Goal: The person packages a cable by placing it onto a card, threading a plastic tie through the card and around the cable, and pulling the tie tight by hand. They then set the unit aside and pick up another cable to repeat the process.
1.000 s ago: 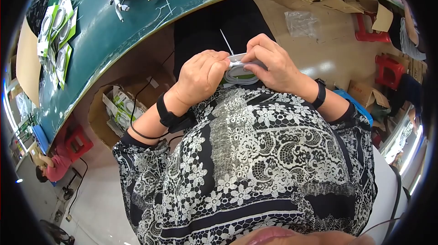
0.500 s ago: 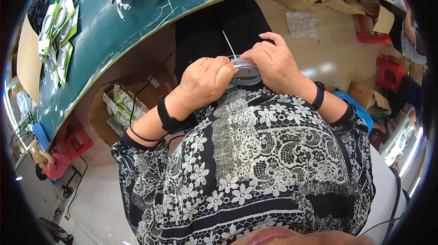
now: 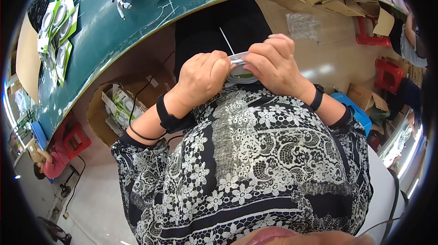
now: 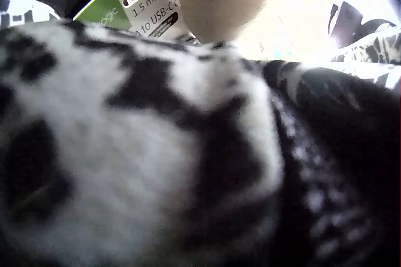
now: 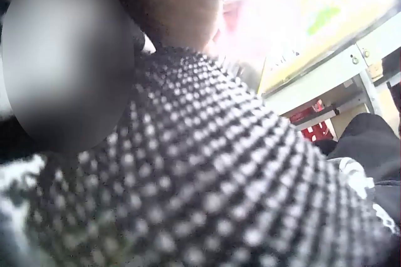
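Several red stools [image 3: 389, 71] on pale floor [image 3: 328, 58], green table [image 3: 105, 30], cardboard boxes [image 3: 360, 94]

1. The right hand [image 3: 273, 65] has been raised slightly against the green table edge [image 3: 137, 39]; its fingers are now curled higher over the coiled white cable [image 3: 239, 78].
2. The left hand [image 3: 203, 75] has been drawn closer to that edge.
3. The white tie [image 3: 226, 41] is now tilted further left.
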### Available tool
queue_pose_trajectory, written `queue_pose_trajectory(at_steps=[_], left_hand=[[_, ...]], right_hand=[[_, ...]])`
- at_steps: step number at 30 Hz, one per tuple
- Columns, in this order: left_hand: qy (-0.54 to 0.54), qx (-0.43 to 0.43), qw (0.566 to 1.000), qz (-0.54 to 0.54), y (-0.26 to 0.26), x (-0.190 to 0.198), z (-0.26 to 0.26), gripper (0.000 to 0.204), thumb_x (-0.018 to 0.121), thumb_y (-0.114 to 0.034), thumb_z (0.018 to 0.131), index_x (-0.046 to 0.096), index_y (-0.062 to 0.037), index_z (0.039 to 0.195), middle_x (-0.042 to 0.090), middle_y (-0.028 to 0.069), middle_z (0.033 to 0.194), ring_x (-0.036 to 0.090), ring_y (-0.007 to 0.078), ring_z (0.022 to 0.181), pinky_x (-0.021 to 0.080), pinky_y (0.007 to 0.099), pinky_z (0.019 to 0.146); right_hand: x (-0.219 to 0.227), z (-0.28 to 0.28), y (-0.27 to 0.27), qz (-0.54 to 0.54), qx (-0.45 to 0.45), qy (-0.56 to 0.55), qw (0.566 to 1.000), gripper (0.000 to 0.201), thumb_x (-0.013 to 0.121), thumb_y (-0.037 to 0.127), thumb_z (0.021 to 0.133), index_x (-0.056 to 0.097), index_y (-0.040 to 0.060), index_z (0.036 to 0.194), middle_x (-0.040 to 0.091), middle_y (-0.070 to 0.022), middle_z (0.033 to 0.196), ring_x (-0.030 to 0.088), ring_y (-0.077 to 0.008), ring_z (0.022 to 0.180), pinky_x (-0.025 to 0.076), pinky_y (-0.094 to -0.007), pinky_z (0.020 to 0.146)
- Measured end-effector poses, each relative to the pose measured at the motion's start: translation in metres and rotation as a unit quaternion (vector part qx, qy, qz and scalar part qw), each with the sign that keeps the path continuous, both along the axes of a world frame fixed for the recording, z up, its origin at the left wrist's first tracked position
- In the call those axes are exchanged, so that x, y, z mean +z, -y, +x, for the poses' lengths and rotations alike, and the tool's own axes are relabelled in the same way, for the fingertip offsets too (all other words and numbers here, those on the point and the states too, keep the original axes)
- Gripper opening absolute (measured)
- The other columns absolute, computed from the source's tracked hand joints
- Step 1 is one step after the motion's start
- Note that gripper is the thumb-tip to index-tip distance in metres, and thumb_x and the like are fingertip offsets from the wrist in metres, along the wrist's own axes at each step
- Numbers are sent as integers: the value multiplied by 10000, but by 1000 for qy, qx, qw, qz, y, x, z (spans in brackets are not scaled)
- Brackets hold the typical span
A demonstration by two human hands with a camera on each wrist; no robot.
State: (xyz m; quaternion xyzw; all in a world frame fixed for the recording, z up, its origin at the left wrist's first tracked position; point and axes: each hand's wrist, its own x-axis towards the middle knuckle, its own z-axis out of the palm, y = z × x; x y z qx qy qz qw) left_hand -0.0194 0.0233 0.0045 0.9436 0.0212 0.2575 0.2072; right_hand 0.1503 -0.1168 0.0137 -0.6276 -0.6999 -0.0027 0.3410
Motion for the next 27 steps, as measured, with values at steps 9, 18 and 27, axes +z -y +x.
queue_pose_trajectory(at_steps=[9,18,27], left_hand=[[-1,15,1000,-5,0,-1,1,182,655,-126,818,488,-67,777,568,59,781,567,192,601,456,297,537],[-8,-2,1000,11,0,-2,0,129,610,-88,771,482,-75,772,511,44,724,556,174,593,437,294,521],[-16,14,999,45,6,-11,-3,105,592,-89,770,506,-79,829,479,30,693,550,163,560,444,288,517]], right_hand=[[-2,-4,-2,-17,-7,-5,1000,338,710,69,786,591,75,1102,647,-43,942,596,-233,868,424,-371,826],[-9,-14,-5,-36,10,-24,999,363,656,-28,780,576,32,1129,653,-86,927,620,-252,792,456,-368,729],[-14,-21,-5,-61,1,-50,997,353,626,-51,775,576,17,1118,635,-96,889,616,-267,781,461,-362,710]])
